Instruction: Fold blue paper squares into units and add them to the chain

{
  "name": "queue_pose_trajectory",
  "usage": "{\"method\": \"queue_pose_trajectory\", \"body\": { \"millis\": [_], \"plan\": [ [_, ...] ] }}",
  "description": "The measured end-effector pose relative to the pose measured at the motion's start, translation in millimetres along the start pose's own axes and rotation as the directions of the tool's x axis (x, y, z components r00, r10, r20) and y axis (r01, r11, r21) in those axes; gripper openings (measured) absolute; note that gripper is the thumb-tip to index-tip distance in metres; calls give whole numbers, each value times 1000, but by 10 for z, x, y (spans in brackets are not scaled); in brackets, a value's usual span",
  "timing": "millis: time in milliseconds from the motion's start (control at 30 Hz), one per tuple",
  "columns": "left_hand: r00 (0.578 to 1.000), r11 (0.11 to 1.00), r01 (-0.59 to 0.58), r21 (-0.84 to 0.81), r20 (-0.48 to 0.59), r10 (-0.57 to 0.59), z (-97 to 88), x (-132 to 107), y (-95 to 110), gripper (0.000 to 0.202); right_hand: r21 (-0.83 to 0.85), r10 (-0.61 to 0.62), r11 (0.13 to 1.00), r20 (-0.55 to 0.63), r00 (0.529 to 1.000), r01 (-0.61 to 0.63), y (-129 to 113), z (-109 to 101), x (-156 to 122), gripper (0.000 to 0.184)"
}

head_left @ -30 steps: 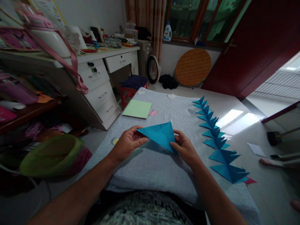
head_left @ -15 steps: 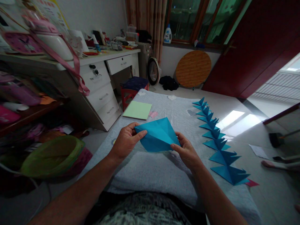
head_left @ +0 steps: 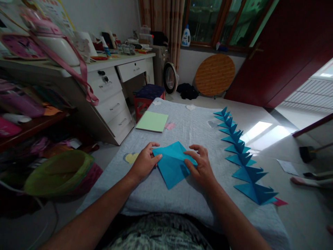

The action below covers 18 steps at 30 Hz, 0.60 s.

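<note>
A square of blue origami paper [head_left: 174,166] with crease lines lies low over the cloth-covered table, one corner pointing toward me. My left hand [head_left: 145,160] pinches its left corner, thumb on top and fingers partly hidden beneath. Over the right corner is my right hand [head_left: 200,165], its fingers apart and bent, thumb and a fingertip touching the upper face of the paper. Beyond the left hand rests a stack of light green paper [head_left: 152,121]. To the right runs a row of folded blue paper pieces [head_left: 243,159] with pointed tips, nested one behind another.
The table's grey cloth [head_left: 187,119] carries heart patches. A pink piece of paper [head_left: 281,202] sticks out at the row's near end. Left stand a green-lined bin [head_left: 59,173] and a white desk [head_left: 114,104]; a stool [head_left: 149,93] is behind the table.
The blue paper has come down toward the table and turned flatter, its near corner now facing me. My right hand has loosened from the right edge, its fingers spreading above the paper.
</note>
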<state>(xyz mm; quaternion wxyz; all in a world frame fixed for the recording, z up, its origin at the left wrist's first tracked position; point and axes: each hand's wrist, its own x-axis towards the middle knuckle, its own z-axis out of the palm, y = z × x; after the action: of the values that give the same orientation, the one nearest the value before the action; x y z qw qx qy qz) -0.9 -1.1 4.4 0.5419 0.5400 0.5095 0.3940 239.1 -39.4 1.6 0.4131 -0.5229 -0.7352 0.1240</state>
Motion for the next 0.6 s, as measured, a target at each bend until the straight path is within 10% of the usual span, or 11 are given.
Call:
{"method": "queue_pose_trajectory", "body": {
  "millis": [600],
  "plan": [
    [997, 984, -62, 170, 53, 53, -88, -47, 1, 30, -194, -144, 961, 252, 957, 196, -115, 76, -22, 27]
  ]
}}
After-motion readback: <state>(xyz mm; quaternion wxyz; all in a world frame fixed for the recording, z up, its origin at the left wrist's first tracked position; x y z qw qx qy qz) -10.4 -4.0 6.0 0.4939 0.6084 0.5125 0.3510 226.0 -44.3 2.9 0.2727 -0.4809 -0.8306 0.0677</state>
